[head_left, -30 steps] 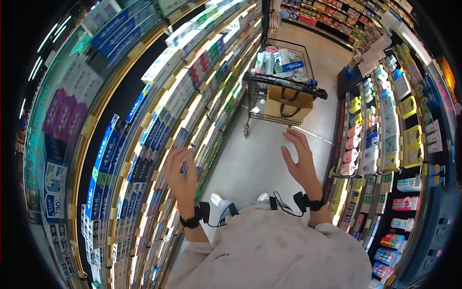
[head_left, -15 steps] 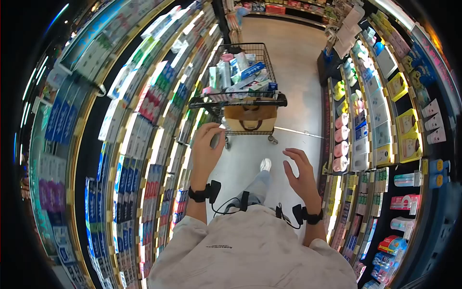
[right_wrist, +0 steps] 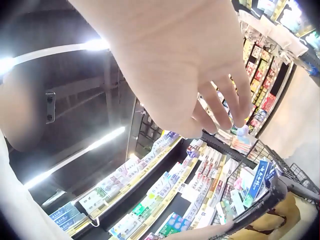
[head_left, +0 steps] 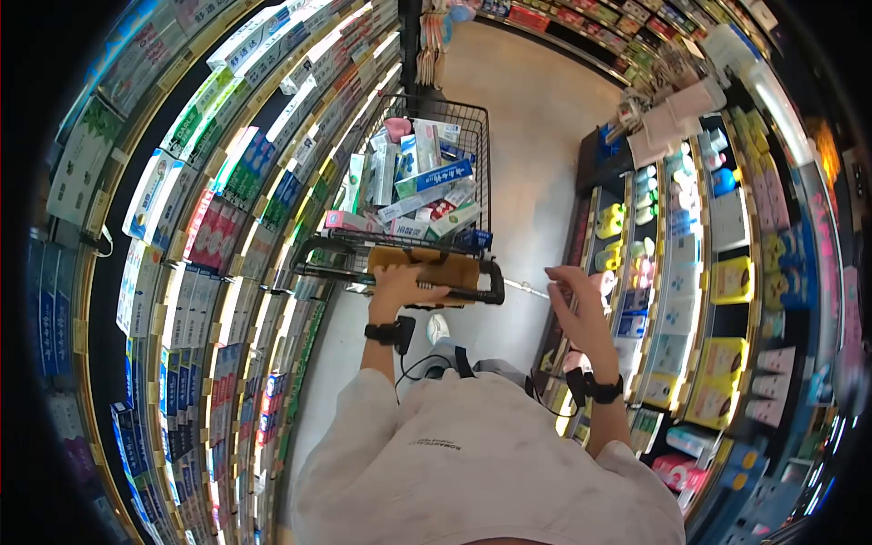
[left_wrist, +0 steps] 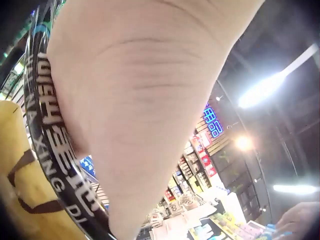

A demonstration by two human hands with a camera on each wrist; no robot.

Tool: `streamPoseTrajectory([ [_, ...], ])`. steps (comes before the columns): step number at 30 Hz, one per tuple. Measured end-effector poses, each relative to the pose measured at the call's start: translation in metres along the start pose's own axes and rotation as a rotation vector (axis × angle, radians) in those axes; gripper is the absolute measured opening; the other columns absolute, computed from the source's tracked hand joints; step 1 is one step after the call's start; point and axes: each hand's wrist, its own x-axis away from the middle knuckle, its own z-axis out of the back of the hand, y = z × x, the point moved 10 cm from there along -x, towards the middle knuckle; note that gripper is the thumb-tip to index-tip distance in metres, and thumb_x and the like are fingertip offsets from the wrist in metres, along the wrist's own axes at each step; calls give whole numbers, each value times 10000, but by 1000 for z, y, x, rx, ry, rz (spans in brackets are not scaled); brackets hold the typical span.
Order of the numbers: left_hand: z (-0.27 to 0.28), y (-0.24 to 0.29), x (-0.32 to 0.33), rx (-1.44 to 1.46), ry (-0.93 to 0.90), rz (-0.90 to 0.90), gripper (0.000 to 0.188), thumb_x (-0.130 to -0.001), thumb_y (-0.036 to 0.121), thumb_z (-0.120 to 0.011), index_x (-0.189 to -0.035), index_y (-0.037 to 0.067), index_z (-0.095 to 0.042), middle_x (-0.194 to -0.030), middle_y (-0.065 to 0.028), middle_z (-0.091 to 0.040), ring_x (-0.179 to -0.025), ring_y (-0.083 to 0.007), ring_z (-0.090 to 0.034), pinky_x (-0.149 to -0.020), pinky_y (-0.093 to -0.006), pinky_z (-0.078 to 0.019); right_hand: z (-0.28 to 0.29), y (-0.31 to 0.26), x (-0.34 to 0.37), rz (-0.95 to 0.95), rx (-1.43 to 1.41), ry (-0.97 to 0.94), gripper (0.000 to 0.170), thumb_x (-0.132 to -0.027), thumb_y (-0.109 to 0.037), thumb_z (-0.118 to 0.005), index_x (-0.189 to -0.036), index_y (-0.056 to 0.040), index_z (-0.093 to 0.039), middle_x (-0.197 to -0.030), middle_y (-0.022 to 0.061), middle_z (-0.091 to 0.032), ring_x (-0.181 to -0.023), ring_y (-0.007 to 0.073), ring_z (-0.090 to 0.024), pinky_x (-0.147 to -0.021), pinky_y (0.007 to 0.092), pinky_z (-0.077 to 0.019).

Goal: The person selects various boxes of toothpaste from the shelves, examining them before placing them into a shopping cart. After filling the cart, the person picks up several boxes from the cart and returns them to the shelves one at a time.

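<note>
My left hand (head_left: 404,285) rests over the handle (head_left: 491,283) of a wire shopping cart (head_left: 487,173), with its fingers curled round the bar. Up close in the left wrist view, the palm lies against the black handle (left_wrist: 50,130) with pale lettering. To the right of the handle, my right hand (head_left: 581,313) is raised in the air, fingers loosely bent and holding nothing. Toothpaste-like boxes fill the cart in a loose heap, a long blue box (head_left: 445,174) on top. A brown bag (head_left: 454,271) hangs just under the handle, partly hidden by it.
Lit shelves of boxed goods (head_left: 195,309) run along the left, close to the cart. On the right, shelves hold bottles and yellow packs (head_left: 718,381). The grey aisle floor (head_left: 522,136) stretches ahead to a far shelf (head_left: 545,23).
The person has stepped up to the cart, which now sits nearer. My left hand has moved from the air onto the handle; my right hand stays raised.
</note>
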Motion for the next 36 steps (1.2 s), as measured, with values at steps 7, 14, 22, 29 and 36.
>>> streamPoseTrajectory([
  [7,9,0,2,126,134,28,920,-620,795,-807,-1240,116,-765,-1142,-142,-760,-1200,-375,-638,-1124,-495,-341,-94,138,-205,-97,-499,-236,270,-1050,-111,-603,-1283,22,-635,-1140,129,-724,-1023,202,-721,-903,345,-600],
  [14,18,2,37,178,439,348,947,-505,510,-963,-1313,85,-710,-1653,-274,-321,-1595,-449,-147,-1288,-587,-160,-265,261,-435,-227,-352,-485,336,-997,-232,-660,-1213,24,-665,-950,116,-727,-941,171,-721,-729,357,-573],
  [22,-44,85,82,723,605,1043,1258,-770,414,-923,-1707,202,-110,-1711,-324,-119,-1551,-581,-146,-1242,-578,-287,-475,467,-499,-72,390,-1000,564,-842,-356,-663,-1208,72,-710,-1202,316,-718,-1126,419,-709,-917,474,-547],
  [29,-48,127,40,869,795,875,1400,-749,230,-944,-1671,20,89,-1671,-297,-309,-1539,-349,-375,-1225,-378,-344,-457,426,-464,-42,580,-1355,468,-875,-421,-722,-1032,15,-779,-925,175,-774,-759,288,-743,-629,435,-558],
  [36,-56,128,43,802,803,1061,1370,-710,173,-938,-1697,115,11,-1323,-248,-690,-1135,-393,-714,-949,-442,-570,-459,410,-452,346,816,-1444,606,-793,-586,-735,-1086,-60,-799,-1111,206,-778,-1044,335,-755,-915,434,-564],
])
